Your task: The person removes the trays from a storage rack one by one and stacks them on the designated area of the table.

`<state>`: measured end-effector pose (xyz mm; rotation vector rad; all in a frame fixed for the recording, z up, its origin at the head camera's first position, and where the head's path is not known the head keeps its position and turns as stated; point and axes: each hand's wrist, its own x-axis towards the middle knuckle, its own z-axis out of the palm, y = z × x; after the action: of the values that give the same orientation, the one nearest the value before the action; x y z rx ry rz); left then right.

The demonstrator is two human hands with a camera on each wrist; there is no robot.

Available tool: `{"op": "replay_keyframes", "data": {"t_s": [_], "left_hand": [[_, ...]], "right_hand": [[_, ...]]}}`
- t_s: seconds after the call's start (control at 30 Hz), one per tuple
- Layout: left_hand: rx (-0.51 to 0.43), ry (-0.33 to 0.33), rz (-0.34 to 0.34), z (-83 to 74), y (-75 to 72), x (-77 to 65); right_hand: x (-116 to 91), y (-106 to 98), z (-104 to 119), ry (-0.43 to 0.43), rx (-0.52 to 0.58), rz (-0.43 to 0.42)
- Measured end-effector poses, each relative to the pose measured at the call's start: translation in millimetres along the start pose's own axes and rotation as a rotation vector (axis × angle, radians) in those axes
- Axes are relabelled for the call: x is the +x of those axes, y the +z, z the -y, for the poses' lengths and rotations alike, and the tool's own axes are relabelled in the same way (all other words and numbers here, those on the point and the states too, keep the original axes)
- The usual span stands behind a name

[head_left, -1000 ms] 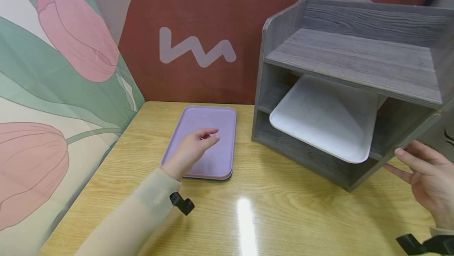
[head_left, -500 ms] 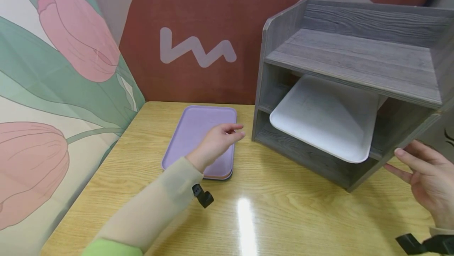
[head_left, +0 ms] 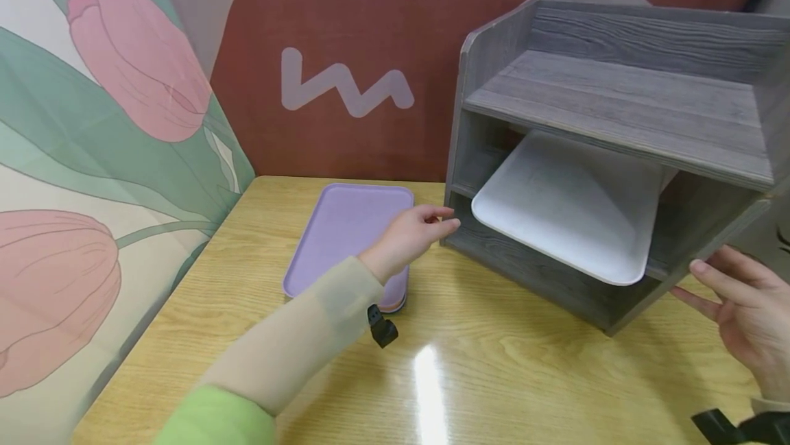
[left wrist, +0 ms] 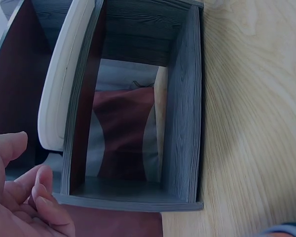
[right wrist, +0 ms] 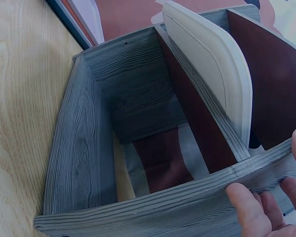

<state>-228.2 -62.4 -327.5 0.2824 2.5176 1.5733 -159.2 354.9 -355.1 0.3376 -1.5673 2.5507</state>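
Observation:
A white tray [head_left: 568, 205] lies on the middle level of a grey wood-grain shelf unit [head_left: 617, 95], its front end sticking out past the shelf edge. My left hand [head_left: 410, 236] hangs empty between the shelf and a stack of trays topped by a purple tray [head_left: 352, 232]. Its fingers are loosely bent, and the fingertips overlap the shelf's left side panel in the head view. In the left wrist view, the left hand [left wrist: 27, 197] shows near the white tray's corner. My right hand [head_left: 740, 308] rests its fingertips against the right side panel's outer face, close to the front edge.
The stack's edges show orange and dark blue trays under the purple one. All stands on a wooden table [head_left: 494, 376]. A brown-red printed backdrop [head_left: 333, 136] rises behind, and a tulip-patterned cloth [head_left: 123, 177] hangs at the left.
My left hand has moved right, from above the purple tray to near the shelf's left side. The right hand, shelf and trays stay in place.

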Motion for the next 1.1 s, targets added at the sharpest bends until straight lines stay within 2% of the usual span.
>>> {"op": "replay_keyframes", "data": {"t_s": [0.1, 0.27, 0.47, 0.6, 0.77, 1.1], "left_hand": [[-0.017, 0.012, 0.003, -3.7, 4.7, 4.5], [-0.086, 0.017, 0.007, -8.0, 12.1, 9.9], [-0.171, 0.035, 0.029, -12.6, 20.2, 17.1], [-0.198, 0.041, 0.034, -15.2, 24.1, 21.8], [-0.201, 0.038, 0.022, -18.0, 28.7, 28.0], [-0.142, 0.034, 0.001, -20.5, 34.4, 34.3]], "right_hand": [[0, 0, 0, 0.0, 0.021, -0.016], [0, -2, -1, -0.009, -0.007, -0.035], [0, -4, 0, -0.017, -0.019, 0.0], [0, -5, 0, -0.016, -0.011, -0.007], [0, -5, -1, -0.026, 0.002, -0.01], [0, -6, -2, -0.026, -0.006, -0.005]]}}
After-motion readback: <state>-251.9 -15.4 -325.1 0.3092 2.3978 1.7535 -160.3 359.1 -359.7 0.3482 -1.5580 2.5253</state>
